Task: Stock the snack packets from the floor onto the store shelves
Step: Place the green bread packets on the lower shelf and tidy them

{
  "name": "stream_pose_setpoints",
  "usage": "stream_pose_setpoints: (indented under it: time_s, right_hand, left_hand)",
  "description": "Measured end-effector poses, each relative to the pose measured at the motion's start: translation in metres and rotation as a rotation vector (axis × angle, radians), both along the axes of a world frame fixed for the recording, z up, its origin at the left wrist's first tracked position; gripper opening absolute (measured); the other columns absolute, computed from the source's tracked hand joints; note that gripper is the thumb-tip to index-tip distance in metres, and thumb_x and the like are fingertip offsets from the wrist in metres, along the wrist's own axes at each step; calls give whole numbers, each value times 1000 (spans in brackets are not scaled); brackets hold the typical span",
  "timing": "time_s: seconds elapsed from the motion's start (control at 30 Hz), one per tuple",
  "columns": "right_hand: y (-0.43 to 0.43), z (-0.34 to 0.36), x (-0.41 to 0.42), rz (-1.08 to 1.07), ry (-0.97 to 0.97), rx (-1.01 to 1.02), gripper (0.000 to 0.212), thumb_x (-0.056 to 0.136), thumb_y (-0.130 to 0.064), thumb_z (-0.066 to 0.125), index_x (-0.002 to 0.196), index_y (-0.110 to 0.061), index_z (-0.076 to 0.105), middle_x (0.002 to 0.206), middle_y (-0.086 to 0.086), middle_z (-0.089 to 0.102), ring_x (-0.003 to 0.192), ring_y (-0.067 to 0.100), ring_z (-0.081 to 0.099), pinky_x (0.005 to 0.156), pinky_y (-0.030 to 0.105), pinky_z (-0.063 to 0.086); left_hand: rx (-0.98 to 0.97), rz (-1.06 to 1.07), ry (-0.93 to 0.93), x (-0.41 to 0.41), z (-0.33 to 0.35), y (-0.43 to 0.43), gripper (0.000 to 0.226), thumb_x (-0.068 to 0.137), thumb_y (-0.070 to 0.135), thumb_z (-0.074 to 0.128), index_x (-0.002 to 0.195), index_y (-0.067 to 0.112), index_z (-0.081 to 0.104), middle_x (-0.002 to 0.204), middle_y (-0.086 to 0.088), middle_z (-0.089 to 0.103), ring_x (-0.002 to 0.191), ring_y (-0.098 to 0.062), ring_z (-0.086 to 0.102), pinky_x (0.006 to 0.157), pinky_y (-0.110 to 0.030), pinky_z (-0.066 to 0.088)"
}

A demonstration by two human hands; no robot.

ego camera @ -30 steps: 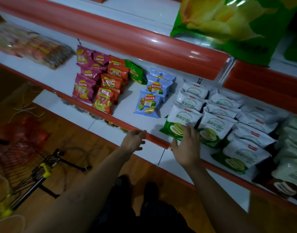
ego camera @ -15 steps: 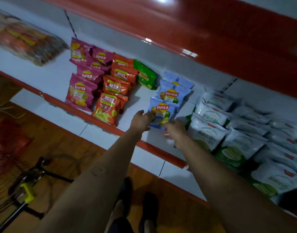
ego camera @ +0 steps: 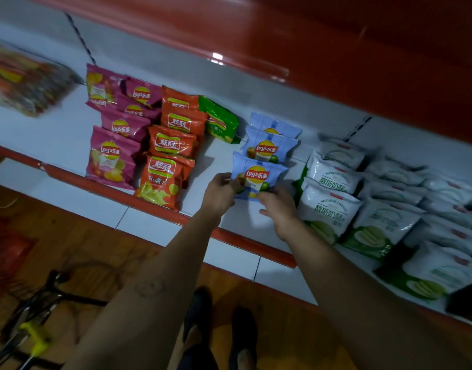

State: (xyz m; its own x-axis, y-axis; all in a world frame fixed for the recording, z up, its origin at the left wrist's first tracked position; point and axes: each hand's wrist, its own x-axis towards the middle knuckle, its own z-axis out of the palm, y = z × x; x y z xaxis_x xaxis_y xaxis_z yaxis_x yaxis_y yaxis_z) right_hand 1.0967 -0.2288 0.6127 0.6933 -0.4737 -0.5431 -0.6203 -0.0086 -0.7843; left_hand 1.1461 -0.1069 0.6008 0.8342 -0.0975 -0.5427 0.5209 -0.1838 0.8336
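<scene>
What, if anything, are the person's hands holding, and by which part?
The front blue Lay's packet: left hand pinches its lower left corner, right hand its lower right.

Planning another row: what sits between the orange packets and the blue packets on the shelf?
Head view: mostly bare white shelf, a green packet at the back, and the left hand at the edge of the front blue packet.

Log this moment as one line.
left hand: grips blue packet | right hand: grips it too | place: shelf, front of blue row
</scene>
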Motion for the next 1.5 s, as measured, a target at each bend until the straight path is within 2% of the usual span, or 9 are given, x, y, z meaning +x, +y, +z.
stream_pose_setpoints:
  time_s: [0.2, 0.37, 0.63, 0.77, 0.9, 1.07, 1.17, 1.3, 1.5]
  right_hand:
    - [-12, -2, 11, -18, -28, -21, 10, 83, -11, 65, 81, -19, 60, 79, 5, 62, 84, 25, 59, 93, 56, 50]
    - [-12, -8, 24, 6, -11, 7, 20, 79, -10, 67, 97, -18, 62, 100, 7, 65, 103, 30, 61, 97, 52, 49]
    - [-19, -6, 19, 50, 22, 16, 36, 72, -13, 68, 107, -13, 68, 102, 6, 69, 103, 26, 62, 97, 44, 51]
    - [-12, -4, 17, 53, -7, 23, 34, 75, -9, 68, 108, -13, 65, 98, 5, 66, 101, 26, 62, 97, 45, 51]
    - [-9, 4, 8, 169, -56, -74, 31, 81, -4, 64, 109, -17, 64, 94, -2, 64, 89, 18, 57, 70, 23, 47]
    - [-5, 17, -17, 243, -92, -90, 28, 85, -8, 61, 105, -26, 54, 91, -10, 60, 82, 6, 56, 61, 20, 37]
    - [-8, 17, -50, 160, -106, 62, 36, 84, -13, 65, 112, -26, 47, 115, -3, 60, 108, 13, 58, 78, 23, 43]
    - [-30, 8, -109, 194, -50, -140, 17, 87, -15, 63, 101, -24, 57, 92, -12, 58, 87, 5, 55, 77, 26, 41]
    - [-69, -4, -142, 507, 194, -481, 57, 92, -25, 59, 145, -16, 40, 147, 6, 46, 132, 26, 45, 106, 34, 39]
  left_hand:
    - [3, -66, -54, 9, 0, -13, 34, 92, 15, 63, 125, 9, 60, 117, -8, 66, 102, -27, 63, 92, -46, 53]
    - [71, -171, -102, 29, 5, -15, 21, 94, 12, 59, 115, 15, 57, 106, -5, 60, 100, -26, 59, 94, -42, 53]
    - [62, -120, -44, 24, -5, -22, 64, 95, 10, 59, 154, 7, 33, 153, -12, 43, 133, -35, 50, 107, -50, 48]
    - [51, -43, -19, 19, -7, -18, 66, 95, 6, 58, 155, 7, 30, 151, -13, 43, 112, -28, 57, 99, -50, 53]
    - [6, -9, -10, 6, -5, -14, 63, 97, 3, 57, 154, 5, 30, 152, -14, 42, 107, -27, 55, 98, -49, 54]
    - [-9, 8, -44, -20, 1, -8, 56, 96, 0, 55, 149, 5, 40, 146, -12, 48, 113, -30, 59, 96, -47, 55]
    - [2, -19, -45, -47, 6, -12, 54, 97, 4, 56, 149, 7, 41, 125, -4, 54, 94, -18, 62, 93, -39, 56]
    - [34, -100, -45, -87, 11, -30, 40, 98, 8, 56, 138, 9, 51, 122, -6, 61, 85, -11, 62, 90, -39, 58]
    - [114, -272, -76, -125, 20, -61, 29, 100, 11, 57, 129, 8, 58, 115, -3, 62, 98, -18, 59, 68, -17, 49]
